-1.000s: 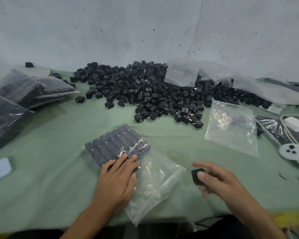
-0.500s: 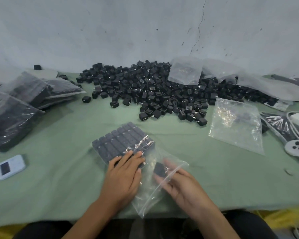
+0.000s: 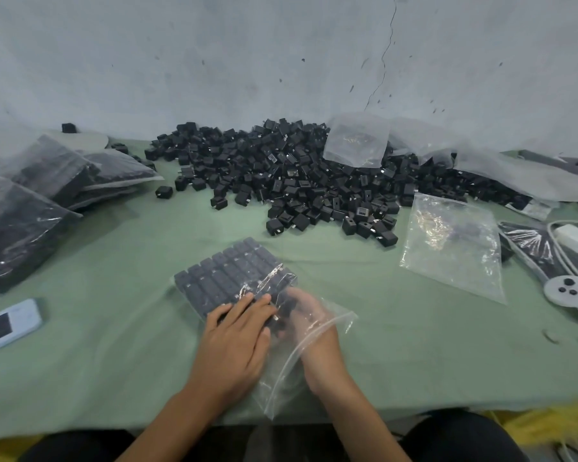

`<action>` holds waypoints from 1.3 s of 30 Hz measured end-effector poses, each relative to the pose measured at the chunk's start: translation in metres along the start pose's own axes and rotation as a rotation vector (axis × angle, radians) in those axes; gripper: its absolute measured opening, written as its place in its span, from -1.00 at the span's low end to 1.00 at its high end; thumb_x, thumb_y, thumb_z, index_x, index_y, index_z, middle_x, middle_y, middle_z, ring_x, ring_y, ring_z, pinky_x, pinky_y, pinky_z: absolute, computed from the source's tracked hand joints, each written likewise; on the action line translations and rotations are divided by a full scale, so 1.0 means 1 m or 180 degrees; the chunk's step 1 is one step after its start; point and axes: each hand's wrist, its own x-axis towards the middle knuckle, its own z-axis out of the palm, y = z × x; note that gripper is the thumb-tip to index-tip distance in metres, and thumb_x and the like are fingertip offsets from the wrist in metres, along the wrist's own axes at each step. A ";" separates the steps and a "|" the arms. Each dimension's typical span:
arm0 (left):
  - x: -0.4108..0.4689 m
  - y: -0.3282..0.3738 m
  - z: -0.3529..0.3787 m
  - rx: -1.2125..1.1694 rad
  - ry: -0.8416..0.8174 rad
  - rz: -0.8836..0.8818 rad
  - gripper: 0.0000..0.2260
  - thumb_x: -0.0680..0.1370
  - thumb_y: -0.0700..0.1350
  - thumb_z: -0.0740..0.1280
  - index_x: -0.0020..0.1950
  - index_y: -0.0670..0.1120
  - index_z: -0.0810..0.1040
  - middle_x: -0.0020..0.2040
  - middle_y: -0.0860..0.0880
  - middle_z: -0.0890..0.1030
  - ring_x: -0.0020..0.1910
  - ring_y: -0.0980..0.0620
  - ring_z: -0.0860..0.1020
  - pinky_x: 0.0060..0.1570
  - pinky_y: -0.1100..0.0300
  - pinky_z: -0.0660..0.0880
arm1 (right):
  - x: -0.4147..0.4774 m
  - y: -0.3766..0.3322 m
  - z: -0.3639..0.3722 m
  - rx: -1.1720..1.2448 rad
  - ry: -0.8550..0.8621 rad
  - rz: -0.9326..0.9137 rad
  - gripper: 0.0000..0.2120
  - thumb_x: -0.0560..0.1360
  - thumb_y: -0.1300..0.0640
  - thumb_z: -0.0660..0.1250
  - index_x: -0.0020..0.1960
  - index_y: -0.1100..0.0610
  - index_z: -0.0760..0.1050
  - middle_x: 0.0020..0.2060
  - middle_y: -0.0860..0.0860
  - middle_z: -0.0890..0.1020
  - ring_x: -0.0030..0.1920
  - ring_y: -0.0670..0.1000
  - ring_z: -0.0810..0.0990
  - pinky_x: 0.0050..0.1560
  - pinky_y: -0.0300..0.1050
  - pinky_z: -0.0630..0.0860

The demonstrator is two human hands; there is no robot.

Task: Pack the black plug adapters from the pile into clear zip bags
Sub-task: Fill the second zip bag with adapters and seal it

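progress, mid-task: zip bag (image 3: 229, 278) at lower centre holds neat rows of adapters, near edge not yet filled. left hand (image 3: 236, 338) flat on bag, grip apart. right hand (image 3: 311, 323) inside bag mouth, grip blurred, cannot tell. filled bags (image 3: 30, 211) at frame left; large pile (image 3: 314, 181) unpacked at upper centre.

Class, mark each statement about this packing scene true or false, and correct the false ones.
1. The right hand is inside the zip bag, holding an adapter. True.
2. The left hand lifts the bag into the air. False: it presses flat on the bag, which lies on the green cloth.
3. The packed adapters sit in rows. True.
4. The loose pile lies nearest the person. False: it lies far back, by the wall.
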 end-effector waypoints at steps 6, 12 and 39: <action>0.000 0.000 0.000 -0.0019 0.0019 -0.0002 -0.65 0.62 0.00 0.09 0.29 0.06 0.57 0.41 0.13 0.51 0.45 0.09 0.40 0.35 0.09 0.24 | 0.002 0.009 0.006 -0.0905 0.0300 -0.0059 -0.70 0.61 0.29 0.23 0.18 -0.07 0.53 0.05 -0.05 0.67 0.10 -0.06 0.65 0.20 -0.02 0.58; -0.001 0.000 0.000 -0.0033 -0.0029 -0.0013 -0.64 0.63 0.01 0.08 0.31 0.07 0.56 0.43 0.12 0.49 0.48 0.10 0.36 0.37 0.09 0.22 | 0.006 0.013 0.008 -0.0857 0.0567 0.0013 -0.74 0.54 0.30 0.34 0.03 -0.06 0.59 -0.07 -0.06 0.69 -0.03 -0.09 0.67 0.03 -0.20 0.59; 0.005 -0.008 -0.003 -0.0921 0.0310 -0.1163 -0.28 0.41 0.19 0.35 0.51 -0.03 0.28 0.51 -0.02 0.34 0.54 -0.01 0.21 0.58 0.02 -0.05 | -0.008 0.001 0.004 -0.1557 0.0278 -0.0079 -0.65 0.49 0.28 0.37 0.10 -0.13 0.50 -0.03 -0.06 0.68 -0.05 -0.20 0.66 -0.01 -0.23 0.60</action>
